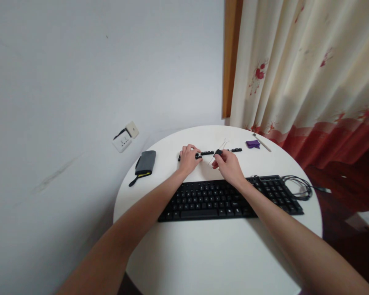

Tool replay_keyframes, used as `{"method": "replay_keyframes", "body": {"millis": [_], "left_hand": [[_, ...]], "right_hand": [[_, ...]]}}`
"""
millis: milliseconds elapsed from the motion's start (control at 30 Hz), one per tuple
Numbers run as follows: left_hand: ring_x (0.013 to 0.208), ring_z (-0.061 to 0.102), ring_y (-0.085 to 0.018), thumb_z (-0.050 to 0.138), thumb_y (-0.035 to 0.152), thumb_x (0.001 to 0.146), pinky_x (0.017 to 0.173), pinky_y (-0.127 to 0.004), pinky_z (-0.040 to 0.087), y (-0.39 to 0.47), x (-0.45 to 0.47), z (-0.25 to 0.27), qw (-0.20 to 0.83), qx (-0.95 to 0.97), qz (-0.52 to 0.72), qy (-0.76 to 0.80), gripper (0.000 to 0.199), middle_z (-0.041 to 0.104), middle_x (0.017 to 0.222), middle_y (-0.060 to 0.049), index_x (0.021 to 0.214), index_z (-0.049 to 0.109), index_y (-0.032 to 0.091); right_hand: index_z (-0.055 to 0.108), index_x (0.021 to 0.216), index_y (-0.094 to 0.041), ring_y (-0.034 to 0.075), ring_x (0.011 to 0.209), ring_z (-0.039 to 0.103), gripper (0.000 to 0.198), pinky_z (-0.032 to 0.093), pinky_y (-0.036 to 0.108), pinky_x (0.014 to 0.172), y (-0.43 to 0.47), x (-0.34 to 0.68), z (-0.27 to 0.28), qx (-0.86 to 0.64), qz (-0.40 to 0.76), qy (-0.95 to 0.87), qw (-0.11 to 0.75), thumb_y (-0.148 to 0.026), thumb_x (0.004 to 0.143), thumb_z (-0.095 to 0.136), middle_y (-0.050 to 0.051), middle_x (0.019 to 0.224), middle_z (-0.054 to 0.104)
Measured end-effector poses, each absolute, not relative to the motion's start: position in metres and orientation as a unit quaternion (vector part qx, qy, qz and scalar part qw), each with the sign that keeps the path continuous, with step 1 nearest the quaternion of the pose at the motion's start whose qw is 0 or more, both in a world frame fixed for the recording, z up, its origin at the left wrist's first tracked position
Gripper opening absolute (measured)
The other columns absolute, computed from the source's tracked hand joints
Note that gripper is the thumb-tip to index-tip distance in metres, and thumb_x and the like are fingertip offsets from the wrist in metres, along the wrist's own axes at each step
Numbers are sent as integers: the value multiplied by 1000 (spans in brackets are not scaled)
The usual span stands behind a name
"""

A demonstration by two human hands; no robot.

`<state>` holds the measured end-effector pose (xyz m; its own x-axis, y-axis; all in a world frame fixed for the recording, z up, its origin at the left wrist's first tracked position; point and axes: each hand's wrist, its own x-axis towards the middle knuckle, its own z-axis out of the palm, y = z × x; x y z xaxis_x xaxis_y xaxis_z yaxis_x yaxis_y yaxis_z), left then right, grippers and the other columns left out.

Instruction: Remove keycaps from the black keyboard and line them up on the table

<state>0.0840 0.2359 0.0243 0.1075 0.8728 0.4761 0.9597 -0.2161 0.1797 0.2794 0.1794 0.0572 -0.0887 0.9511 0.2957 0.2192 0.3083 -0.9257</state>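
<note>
My left hand [189, 159] rests near the far side of the table, thumb and fingers curled around a small black keycap [198, 156]. More black keycaps [207, 153] stand in a line on the tabletop beside it. In my right hand [230, 166] is a keycap puller [218, 152], pinched by its black grip, with thin wire loops sticking out on both sides. Some keycaps are partly hidden behind that hand. Below both hands lies a black keyboard [209, 200], crossed by my forearms; the forearms cover parts of it.
A grey pouch [146, 162] with a yellow lining lies at the table's left. Toward the back right are a folded purple cloth [252, 144] and a slim brush [262, 142]. The keyboard's coiled cable [306, 190] reaches over the right edge. Wall and curtain [289, 73] border the round white table [203, 254].
</note>
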Motion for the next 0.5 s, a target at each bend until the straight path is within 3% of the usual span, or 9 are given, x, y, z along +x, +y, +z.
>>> {"method": "replay_keyframes", "body": {"millis": [500], "left_hand": [[115, 44, -29, 77, 30, 79, 95, -42, 39, 236, 85, 27, 77, -735, -241, -630, 25, 54, 122, -7, 103, 70, 27]], "right_hand": [[51, 74, -20, 17, 60, 67, 20, 49, 26, 59, 176, 280, 62, -455, 374, -640, 493, -31, 90, 51, 5, 67, 70]]}}
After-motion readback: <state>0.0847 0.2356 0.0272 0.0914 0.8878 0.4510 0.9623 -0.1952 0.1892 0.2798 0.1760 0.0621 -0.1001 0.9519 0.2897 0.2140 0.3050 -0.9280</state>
